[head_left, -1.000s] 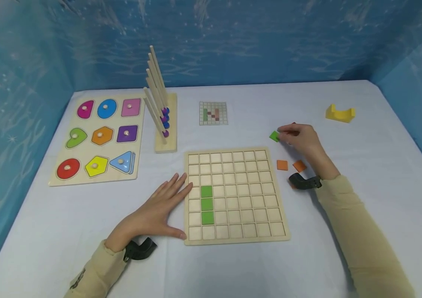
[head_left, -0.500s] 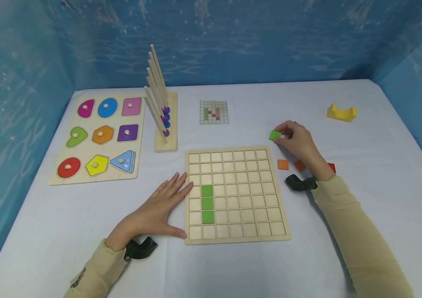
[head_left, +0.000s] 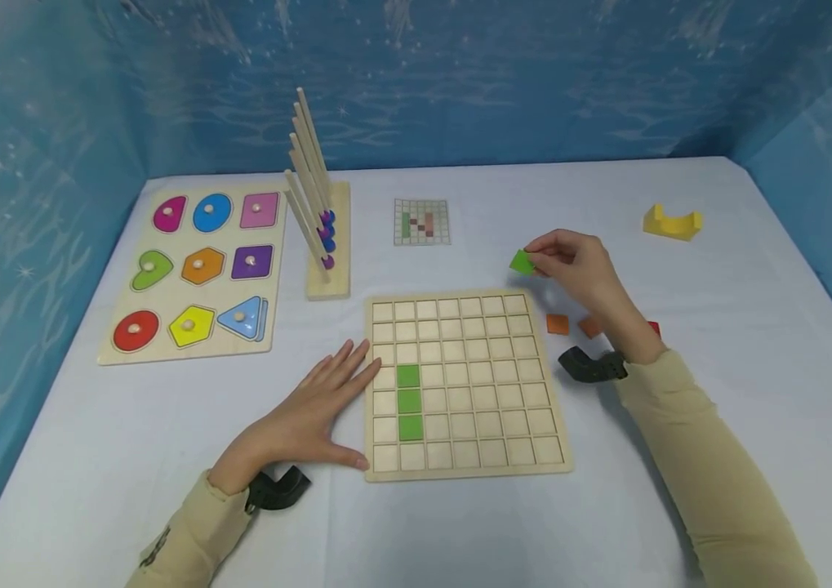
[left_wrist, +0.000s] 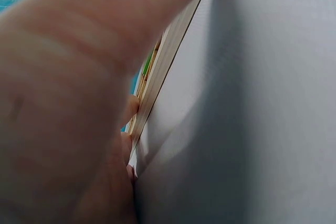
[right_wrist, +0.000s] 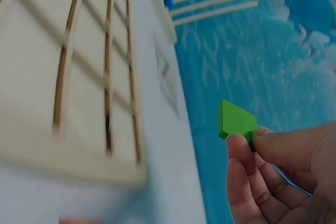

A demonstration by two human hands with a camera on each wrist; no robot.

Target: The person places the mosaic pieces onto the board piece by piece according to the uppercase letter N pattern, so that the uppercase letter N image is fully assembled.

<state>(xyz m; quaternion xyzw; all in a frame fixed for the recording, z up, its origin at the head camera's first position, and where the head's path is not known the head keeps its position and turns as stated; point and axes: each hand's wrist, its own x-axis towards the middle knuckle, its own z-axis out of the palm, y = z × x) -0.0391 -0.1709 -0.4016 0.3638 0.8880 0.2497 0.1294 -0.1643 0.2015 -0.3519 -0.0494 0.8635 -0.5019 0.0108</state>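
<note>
My right hand (head_left: 580, 269) pinches a green square tile (head_left: 522, 262) between thumb and fingertips, above the far right corner of the wooden grid board (head_left: 470, 467). In the right wrist view the tile (right_wrist: 236, 119) shows as a thick, flat piece. Three green tiles (head_left: 409, 401) sit in a column of cells toward the board's left side. My left hand (head_left: 305, 416) lies with fingers spread along the left edge of the board, thumb and fingertips at its rim. The left wrist view has the board's edge (left_wrist: 167, 59) beside the fingers.
Orange tiles (head_left: 558, 324) and a partly hidden red tile (head_left: 654, 328) lie right of the board. Behind it are a small pattern card (head_left: 421, 222) and a peg stand (head_left: 338, 282) with beads. A shape puzzle (head_left: 166, 314) is at left, a yellow block (head_left: 671, 223) at far right.
My right hand has lifted the green tile and moved it left, toward the board. A red tile now shows beside the right wrist. The left hand has stayed in place.
</note>
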